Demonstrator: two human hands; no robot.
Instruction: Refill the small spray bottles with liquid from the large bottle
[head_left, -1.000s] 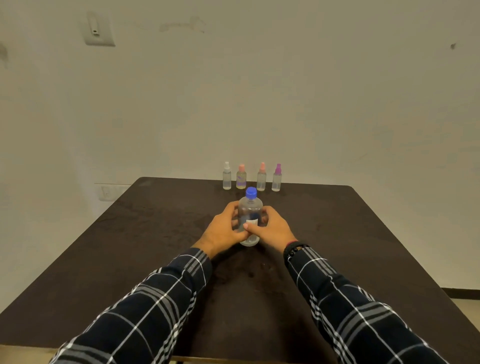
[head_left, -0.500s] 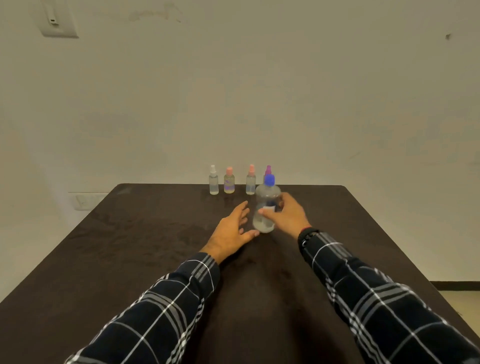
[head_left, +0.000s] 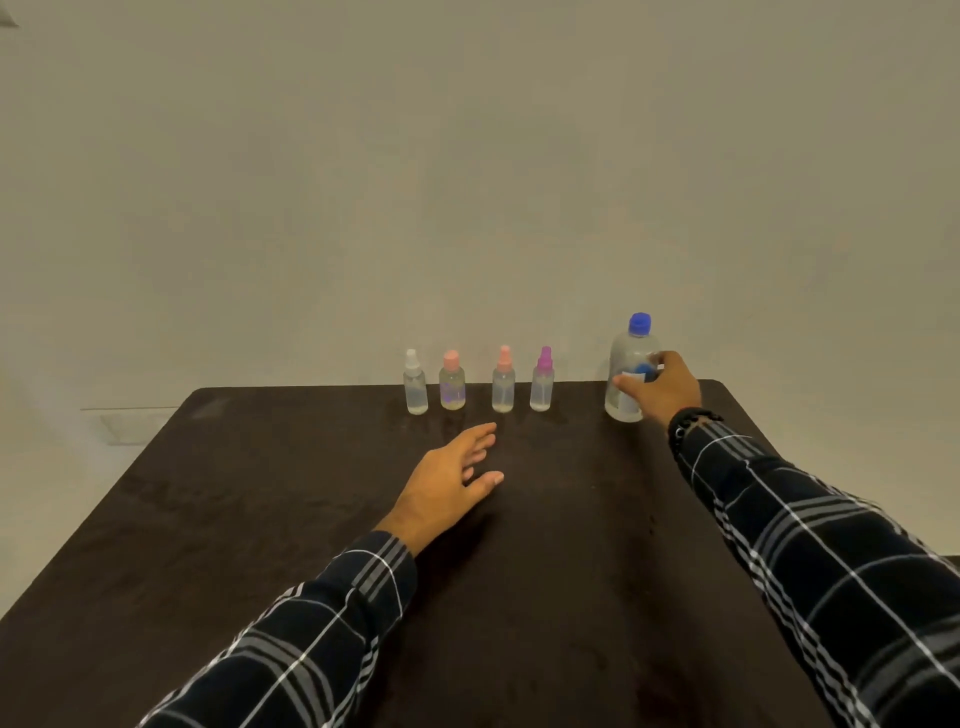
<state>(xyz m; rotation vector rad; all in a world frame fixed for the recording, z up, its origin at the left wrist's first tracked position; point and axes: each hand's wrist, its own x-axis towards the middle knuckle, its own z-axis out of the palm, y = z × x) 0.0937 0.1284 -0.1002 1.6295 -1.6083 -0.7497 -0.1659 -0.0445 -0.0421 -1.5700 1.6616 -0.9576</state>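
The large clear bottle (head_left: 630, 370) with a blue cap stands upright at the far right of the dark table (head_left: 260, 519). My right hand (head_left: 662, 388) grips its lower body from the right side. Several small spray bottles stand in a row along the far edge: a white-topped one (head_left: 415, 384), a wider one with a pink top (head_left: 451, 383), a second pink-topped one (head_left: 503, 382) and a purple-topped one (head_left: 542, 382). My left hand (head_left: 451, 480) hovers over the table's middle, fingers spread and relaxed, holding nothing, a little short of the row.
A plain wall rises right behind the table's far edge. A wall socket plate (head_left: 132, 423) shows low on the wall at the left. Both my sleeves are dark plaid.
My right hand has carried the large bottle from the table's middle to the far right, beside the row. My left hand let go of it and stayed near the middle, fingers spread.
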